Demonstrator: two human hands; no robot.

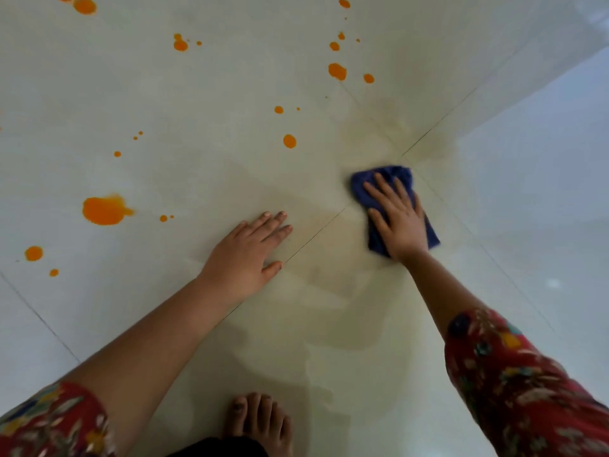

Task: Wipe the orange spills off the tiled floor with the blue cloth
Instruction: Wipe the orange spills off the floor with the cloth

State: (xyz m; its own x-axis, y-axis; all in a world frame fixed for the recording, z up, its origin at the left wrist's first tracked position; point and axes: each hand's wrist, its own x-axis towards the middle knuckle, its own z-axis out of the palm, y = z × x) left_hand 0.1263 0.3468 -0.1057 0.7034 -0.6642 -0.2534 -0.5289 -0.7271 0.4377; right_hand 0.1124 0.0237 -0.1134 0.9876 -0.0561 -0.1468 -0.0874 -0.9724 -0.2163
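Blue cloth [389,174] lies flat on the floor [197,94] at 3 o'clock. The right hand [397,219] presses it down with spread fingers [375,192], I think for wide contact. The left hand [250,252] rests flat at the centre, fingers close together, probably as support. Orange spills [103,211] lie from 9 to 1 o'clock.

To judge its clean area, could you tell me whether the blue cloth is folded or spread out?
Folded: the cloth forms a compact pad barely larger than the right hand pressing it onto the floor.
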